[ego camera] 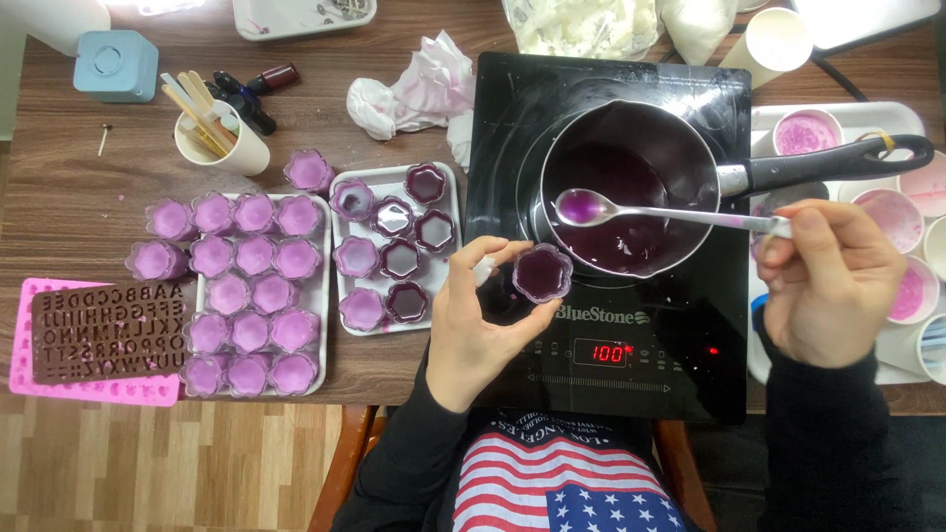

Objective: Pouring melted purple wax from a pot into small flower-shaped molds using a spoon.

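left hand [478,315]: at 6 o'clock, black-sleeved forearm rising from below, thumb and fingers curled in a ring, pinching | right hand [828,286]: at 3 o'clock, knuckles up, fingertips pinched, pointing toward 9 o'clock

This looks like a home craft table set up for candle or wax making. A black induction hob [611,236] sits on a wooden tabletop [59,177] over wood-look flooring; left of the hob stand trays of small purple-filled moulds [251,296], farther left a letter mould [106,332].
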